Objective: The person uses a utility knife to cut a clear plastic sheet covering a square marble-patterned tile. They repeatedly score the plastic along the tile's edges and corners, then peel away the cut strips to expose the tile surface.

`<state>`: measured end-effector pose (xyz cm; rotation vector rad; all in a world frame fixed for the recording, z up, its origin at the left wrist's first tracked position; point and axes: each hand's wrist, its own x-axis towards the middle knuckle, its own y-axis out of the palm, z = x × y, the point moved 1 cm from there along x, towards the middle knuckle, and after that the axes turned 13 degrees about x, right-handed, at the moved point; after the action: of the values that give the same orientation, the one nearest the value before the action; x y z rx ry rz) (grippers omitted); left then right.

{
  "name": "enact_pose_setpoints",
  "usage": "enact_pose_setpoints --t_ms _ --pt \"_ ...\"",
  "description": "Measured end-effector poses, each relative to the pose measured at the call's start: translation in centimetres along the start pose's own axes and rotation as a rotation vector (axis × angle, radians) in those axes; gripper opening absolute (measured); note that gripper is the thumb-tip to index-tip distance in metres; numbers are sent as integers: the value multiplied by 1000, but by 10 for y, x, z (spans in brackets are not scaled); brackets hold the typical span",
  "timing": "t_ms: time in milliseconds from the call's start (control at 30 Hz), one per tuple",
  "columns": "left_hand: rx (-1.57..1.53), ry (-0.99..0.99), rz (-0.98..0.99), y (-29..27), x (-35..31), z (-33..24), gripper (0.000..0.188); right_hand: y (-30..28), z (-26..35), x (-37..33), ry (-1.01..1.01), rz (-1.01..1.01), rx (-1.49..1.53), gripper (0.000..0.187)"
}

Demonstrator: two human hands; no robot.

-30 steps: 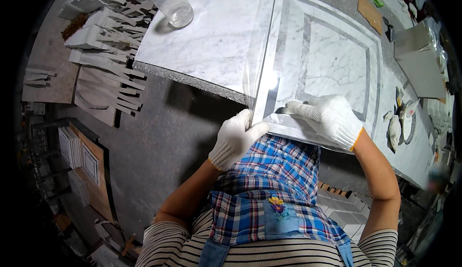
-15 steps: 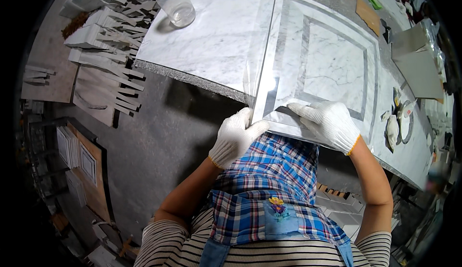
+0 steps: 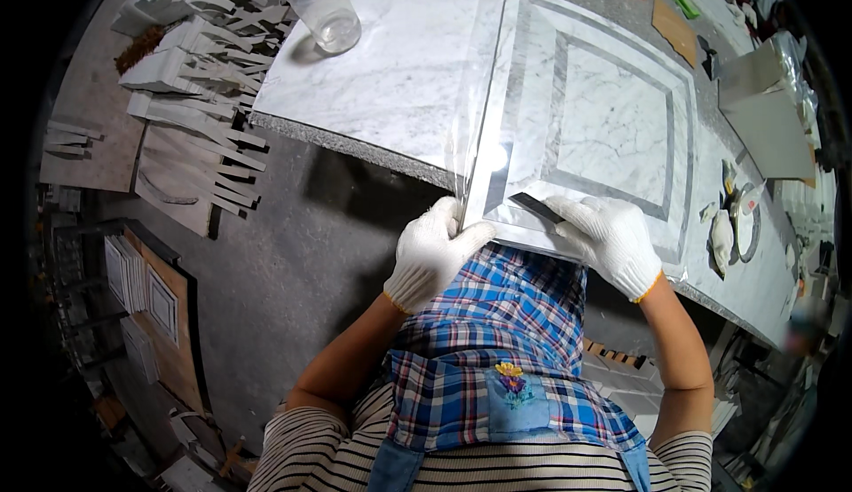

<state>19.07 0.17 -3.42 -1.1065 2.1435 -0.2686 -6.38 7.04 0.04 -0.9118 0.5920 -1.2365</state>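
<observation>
Currently clear film (image 3: 475,137) already lies over the marble panel (image 3: 612,128) w/ grey inlay frame, near edge of bench. Left hand (image 3: 432,252), gloved, fingers closed, pinches film at panel's near-left corner. Right hand (image 3: 611,239) lies flat on near edge, pressing a dark flat tool (image 3: 535,207); can't tell how tight. Judging by wrinkles, smoothing is mostly still to do. White marble slab (image 3: 382,75) w/ plastic cup (image 3: 321,2) to left; stone offcuts (image 3: 186,66) on grey floor.
</observation>
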Motion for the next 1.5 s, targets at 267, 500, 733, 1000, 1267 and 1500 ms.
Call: enact_pose_setpoints --t_ms 267,500,733,1000,1267,1500 --pt "-40 73 -119 19 -3 -3 44 39 35 -23 -56 -232 -218 33" --pt "-14 66 -176 22 3 -3 42 53 35 -34 -85 -252 -264 44" --pt "13 141 -206 28 9 4 43 53 36 -38 -100 -233 -294 47" --pt "-22 174 -230 31 13 8 41 48 35 -35 -156 -198 -324 47" --pt "-52 145 -198 30 14 6 41 42 37 -31 -139 -98 -293 46" --pt "-57 151 -183 31 16 9 38 43 37 -32 -139 -87 -286 47"
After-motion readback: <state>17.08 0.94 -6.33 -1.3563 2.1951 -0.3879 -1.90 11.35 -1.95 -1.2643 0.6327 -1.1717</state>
